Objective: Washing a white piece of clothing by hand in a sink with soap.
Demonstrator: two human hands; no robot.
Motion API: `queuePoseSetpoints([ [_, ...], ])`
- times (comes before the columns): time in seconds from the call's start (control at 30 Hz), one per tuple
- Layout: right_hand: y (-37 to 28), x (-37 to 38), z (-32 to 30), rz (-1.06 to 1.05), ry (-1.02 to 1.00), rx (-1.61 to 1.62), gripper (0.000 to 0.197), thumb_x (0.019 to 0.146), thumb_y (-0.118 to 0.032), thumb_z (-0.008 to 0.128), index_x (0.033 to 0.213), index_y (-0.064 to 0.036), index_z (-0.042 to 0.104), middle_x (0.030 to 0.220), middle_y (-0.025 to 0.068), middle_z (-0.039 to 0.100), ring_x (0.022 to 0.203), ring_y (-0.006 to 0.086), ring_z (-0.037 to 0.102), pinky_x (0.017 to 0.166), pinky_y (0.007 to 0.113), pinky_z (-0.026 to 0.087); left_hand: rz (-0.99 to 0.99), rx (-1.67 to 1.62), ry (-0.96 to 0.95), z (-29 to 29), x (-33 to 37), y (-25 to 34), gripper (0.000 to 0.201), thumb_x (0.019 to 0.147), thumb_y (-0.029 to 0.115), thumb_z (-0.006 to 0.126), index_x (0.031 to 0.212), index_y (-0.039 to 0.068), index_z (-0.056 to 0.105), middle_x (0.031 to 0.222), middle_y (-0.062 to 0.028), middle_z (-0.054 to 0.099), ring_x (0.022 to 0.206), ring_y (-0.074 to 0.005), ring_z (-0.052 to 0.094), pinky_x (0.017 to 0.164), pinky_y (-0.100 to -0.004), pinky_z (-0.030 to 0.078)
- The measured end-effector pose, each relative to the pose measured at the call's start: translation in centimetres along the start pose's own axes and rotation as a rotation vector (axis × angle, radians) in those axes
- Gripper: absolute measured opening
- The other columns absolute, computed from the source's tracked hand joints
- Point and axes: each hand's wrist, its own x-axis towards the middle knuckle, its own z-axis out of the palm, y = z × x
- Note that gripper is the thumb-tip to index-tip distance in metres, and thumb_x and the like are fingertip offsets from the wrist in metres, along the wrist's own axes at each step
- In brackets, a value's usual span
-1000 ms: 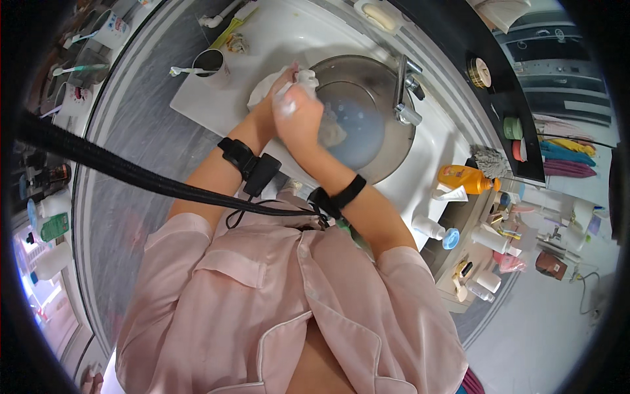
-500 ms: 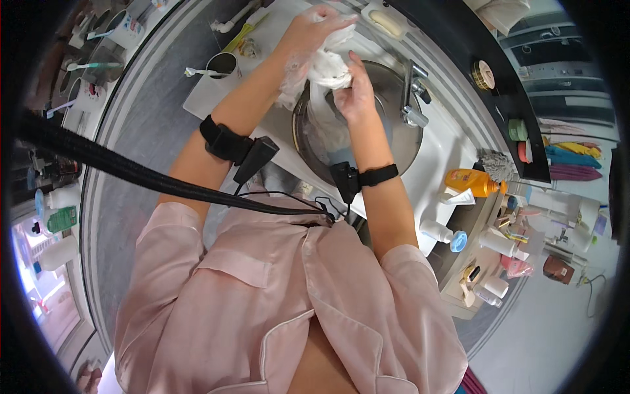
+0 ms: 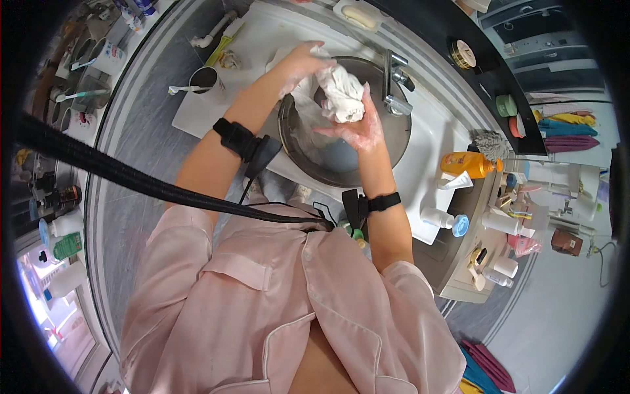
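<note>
A wet, soapy white cloth is bunched between my two hands over a round metal basin. My left hand holds it from the upper left, its fingers partly hidden by the folds. Below and to the right, my right hand cups the bunch, with the thumb up along its side and the other fingers stretched beneath. Suds cover both hands. A thin, wet part of the cloth hangs down into the cloudy water in the basin.
A chrome faucet stands right of the basin, in the white sink. A cup with a toothbrush stands left. A soap bar in a dish lies beyond. An orange bottle, a white tube and a white bottle are at right.
Both hands have come nearer to me with the cloth, over the middle of the basin. My right hand has turned, its fingers now spread under the bunch. The view has shifted slightly.
</note>
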Motion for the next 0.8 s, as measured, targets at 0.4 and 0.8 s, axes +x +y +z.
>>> queuePoseSetpoints([
  [0.4,-2.5,-2.9,5.0,-0.501,0.005,-0.336,0.045,0.071,0.008,0.057,0.112,-0.0073,0.045,0.105,0.0123,0.053,0.097,0.0255,0.056,0.08,0.036,0.049,0.457,0.765,0.348,1.0,-5.3,-3.4,0.062,0.062,0.023,0.078,0.114,0.005,0.05,0.101,-0.0149,0.055,0.097,-0.0296,0.052,0.086,-0.0349,0.042],
  [0.8,-7.4,-1.3,2.6,-0.777,0.424,-1.182,0.038,0.065,0.009,0.054,0.101,-0.0065,0.054,0.087,0.0053,0.055,0.076,0.0138,0.055,0.066,0.024,0.046,0.004,0.364,0.26,-4.4,-4.4,-1.3,0.04,0.072,0.036,0.069,0.095,0.007,0.055,0.086,-0.0032,0.053,0.084,-0.0142,0.05,0.077,-0.0278,0.04],
])
